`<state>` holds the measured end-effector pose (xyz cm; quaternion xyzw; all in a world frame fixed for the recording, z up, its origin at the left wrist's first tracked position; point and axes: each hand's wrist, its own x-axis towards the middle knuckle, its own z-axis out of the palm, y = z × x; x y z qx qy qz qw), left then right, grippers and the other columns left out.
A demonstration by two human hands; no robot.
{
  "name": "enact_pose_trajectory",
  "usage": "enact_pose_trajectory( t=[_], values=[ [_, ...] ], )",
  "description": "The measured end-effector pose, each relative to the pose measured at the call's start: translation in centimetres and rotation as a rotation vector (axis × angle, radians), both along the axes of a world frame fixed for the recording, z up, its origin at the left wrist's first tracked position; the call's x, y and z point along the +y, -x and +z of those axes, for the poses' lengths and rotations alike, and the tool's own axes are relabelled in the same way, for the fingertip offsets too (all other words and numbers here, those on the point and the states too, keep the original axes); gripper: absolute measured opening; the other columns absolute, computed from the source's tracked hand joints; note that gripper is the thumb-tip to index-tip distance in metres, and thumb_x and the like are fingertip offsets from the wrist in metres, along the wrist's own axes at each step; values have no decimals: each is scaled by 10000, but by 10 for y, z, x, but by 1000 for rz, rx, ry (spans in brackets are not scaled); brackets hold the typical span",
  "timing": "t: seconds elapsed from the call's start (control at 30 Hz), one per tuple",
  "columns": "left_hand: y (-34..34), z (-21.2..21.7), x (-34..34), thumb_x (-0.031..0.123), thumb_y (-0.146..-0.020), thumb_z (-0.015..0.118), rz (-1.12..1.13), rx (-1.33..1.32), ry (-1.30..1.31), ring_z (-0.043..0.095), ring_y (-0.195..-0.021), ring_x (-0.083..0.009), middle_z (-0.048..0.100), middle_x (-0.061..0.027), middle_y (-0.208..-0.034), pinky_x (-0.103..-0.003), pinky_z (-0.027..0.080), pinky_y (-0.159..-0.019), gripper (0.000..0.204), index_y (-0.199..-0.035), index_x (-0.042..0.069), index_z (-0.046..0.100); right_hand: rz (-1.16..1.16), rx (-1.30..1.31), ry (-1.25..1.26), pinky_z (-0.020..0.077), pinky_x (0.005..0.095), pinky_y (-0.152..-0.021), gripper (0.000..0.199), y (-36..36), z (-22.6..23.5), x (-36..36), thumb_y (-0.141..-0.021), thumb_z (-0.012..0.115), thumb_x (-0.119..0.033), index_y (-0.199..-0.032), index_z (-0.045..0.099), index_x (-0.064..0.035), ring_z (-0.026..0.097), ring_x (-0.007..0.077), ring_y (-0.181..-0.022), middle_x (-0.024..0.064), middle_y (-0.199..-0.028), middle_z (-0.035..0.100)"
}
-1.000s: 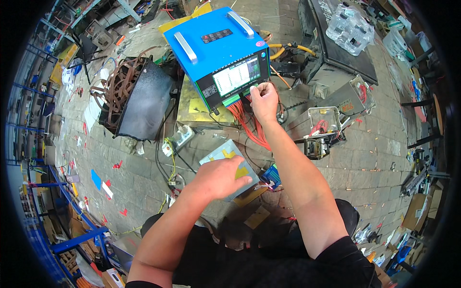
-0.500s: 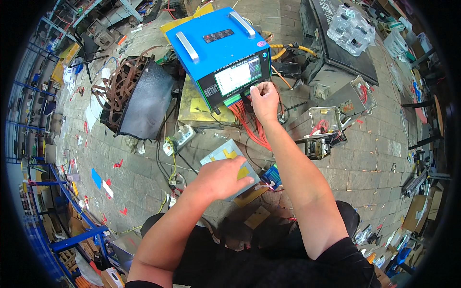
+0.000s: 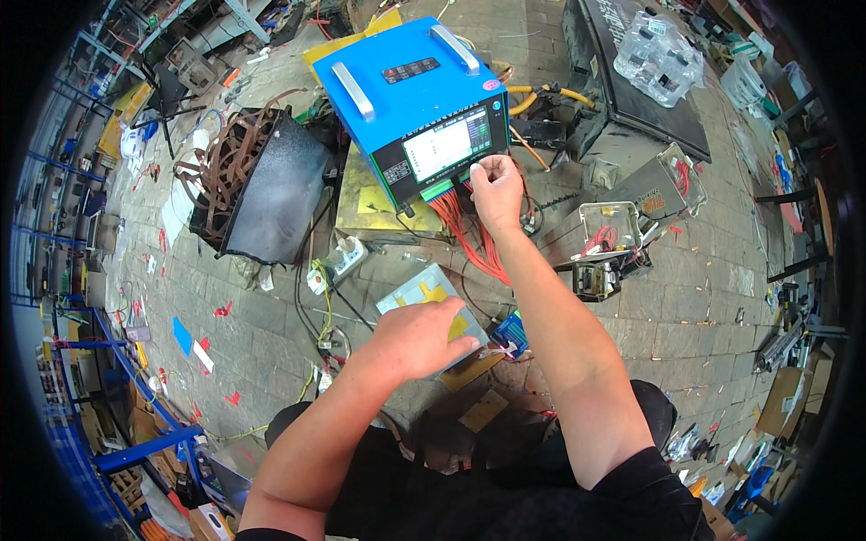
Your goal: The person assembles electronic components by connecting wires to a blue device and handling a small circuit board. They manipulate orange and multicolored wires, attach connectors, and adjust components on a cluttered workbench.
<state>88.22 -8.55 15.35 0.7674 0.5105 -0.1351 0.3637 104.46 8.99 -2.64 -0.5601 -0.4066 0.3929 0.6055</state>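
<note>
A blue box-shaped tester [image 3: 397,99] with two silver handles stands ahead of me, its lit screen [image 3: 437,149] facing my way. My right hand [image 3: 498,191] is at the lower right of its front panel, fingers curled in and thumb bent against them. Whatever the fingertips touch or hold is hidden. A bundle of red wires [image 3: 469,236] hangs from green plugs [image 3: 437,190] beside that hand. My left hand [image 3: 419,338], thumb and forefinger apart, is over a grey flat-sided block [image 3: 410,291] with yellow patches; contact cannot be judged. A blue circuit board [image 3: 511,334] lies right of the block.
A yellow-topped box [image 3: 370,203] supports the tester. Left of it is a dark bin [image 3: 275,189] with brown straps. A white power strip [image 3: 338,261] and cables lie below. Grey cases [image 3: 595,225] with red wires stand right; bottles [image 3: 658,59] sit on a black case.
Both hands stay almost in place. The view has shifted very slightly.
</note>
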Motion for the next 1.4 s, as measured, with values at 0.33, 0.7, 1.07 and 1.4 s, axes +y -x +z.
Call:
enact_pose_trajectory(
  t=[0.33, 0.7, 1.07, 1.4],
  values=[
    [0, 1, 0, 519, -960, 648, -7, 2, -6, 708, -1057, -372, 746, -169, -1110, -484, 562, -900, 621, -1377, 64, 580, -33, 30, 51, 514, 292, -671, 134, 2, 8, -3, -901, 691, -124, -953, 641, -11, 590, 99, -678, 13, -781, 648],
    [-2, 2, 0, 517, -962, 648, -6, 17, 19, 700, -1081, -373, 739, -177, -1144, -486, 558, -915, 626, -1388, 64, 575, -35, 39, 47, 504, 291, -654, 128, 1, 7, -3, -899, 693, -121, -947, 642, -14, 579, 94, -667, 10, -760, 639],
    [-2, -1, 4, 510, -956, 658, -7, 8, 27, 706, -1045, -376, 746, -170, -1077, -488, 560, -890, 617, -1378, 68, 578, -47, 42, 25, 511, 282, -664, 116, -3, 1, -1, -898, 693, -104, -947, 651, -8, 578, 89, -680, 9, -788, 649],
    [-2, -4, 7, 520, -960, 653, -2, 12, 42, 707, -1061, -368, 745, -170, -1093, -479, 558, -894, 626, -1387, 69, 572, -38, 29, 55, 516, 280, -670, 121, -5, 1, -4, -900, 701, -105, -946, 658, -1, 587, 86, -692, 10, -810, 663]
  ],
)
